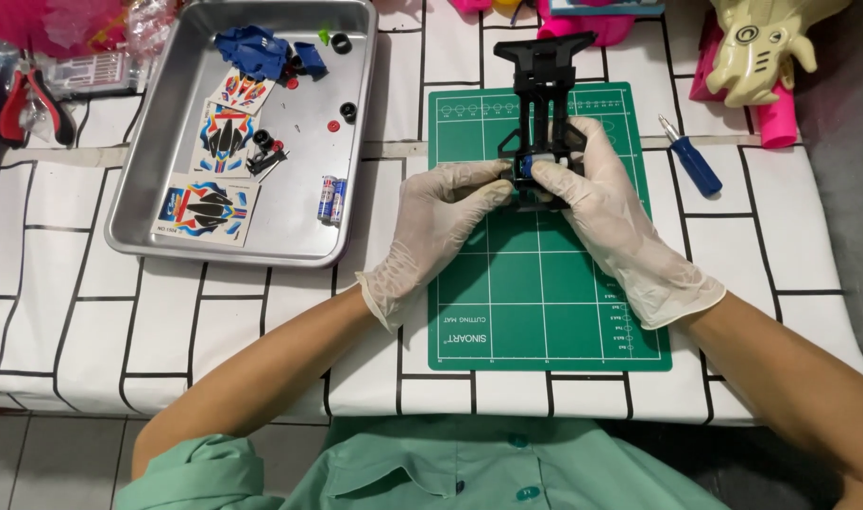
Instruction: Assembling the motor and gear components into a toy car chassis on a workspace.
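While the black toy car chassis point(543, 104) stands on the green cutting mat point(545, 293) in the upper centre of the frame, keep your right hand point(609, 212) clamped on it and your left hand point(441, 222) pinching the small blue part point(527, 165) squarely.

both bare forearms reach forward from green short sleeves, converging. the left hand point(441, 222) in a thin whitish glove points its fingers rightward, pinched. the right hand point(606, 203), gloved alike, curls inward, its thumb and fingertips meeting the left's.
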